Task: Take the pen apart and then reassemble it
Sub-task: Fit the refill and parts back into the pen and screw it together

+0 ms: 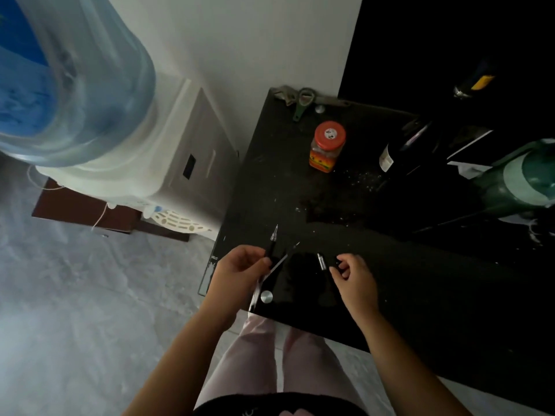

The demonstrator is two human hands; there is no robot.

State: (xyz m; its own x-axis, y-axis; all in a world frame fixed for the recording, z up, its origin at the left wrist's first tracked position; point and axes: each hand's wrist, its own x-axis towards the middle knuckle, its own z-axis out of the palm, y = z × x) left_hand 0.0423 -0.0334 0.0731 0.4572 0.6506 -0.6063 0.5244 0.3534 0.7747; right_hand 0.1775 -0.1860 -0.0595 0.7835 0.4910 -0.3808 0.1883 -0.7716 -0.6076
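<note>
My left hand (pixel 240 270) grips a black pen barrel (pixel 271 247) whose clear pointed tip sticks up and away from me. A thin refill (pixel 280 261) crosses under that hand, its tip pointing to the upper right; whether the hand holds it or it lies on the table I cannot tell. A small silver-ended pen piece (pixel 321 261) lies on the black glass table (pixel 420 295) between my hands. My right hand (pixel 353 276) hovers just right of that piece with fingers curled and slightly apart, nothing visibly in it.
An orange-lidded jar (pixel 327 147), green-handled scissors (pixel 303 102), a dark bottle (pixel 402 151) and a green object (pixel 519 184) stand farther back on the table. A water dispenser (pixel 126 139) stands to the left. A round metal table fitting (pixel 266 296) sits near the front edge.
</note>
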